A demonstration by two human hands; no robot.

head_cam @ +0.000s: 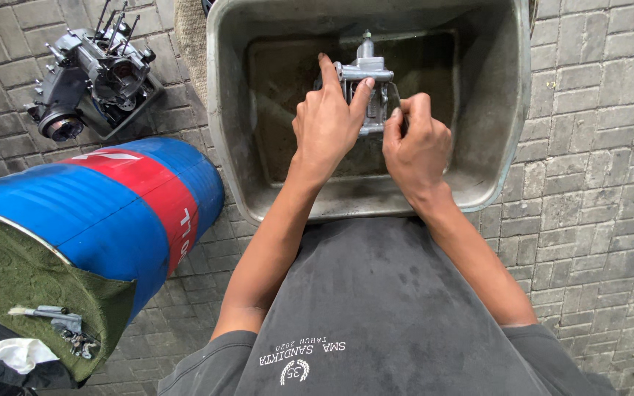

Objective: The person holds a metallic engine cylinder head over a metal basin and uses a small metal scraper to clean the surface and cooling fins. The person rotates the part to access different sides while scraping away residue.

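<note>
Over a grey metal tub point(493, 147) set on paved brick floor point(596, 220): small grey metal engine part point(367, 88), held above the tub's wet bottom. Left hand point(326, 125) clamped on the part, forefinger up along its left edge, thumb pressed to its front. Right hand point(416, 143) closed tight against the part's right side, fingers curled together; whatever sits inside that grip too hidden to tell. Left of the tub, blue drum with a red band point(111, 198), lying on its side under a green cloth point(16, 271). Beyond the drum, dark engine block point(93, 73) on the floor.
</note>
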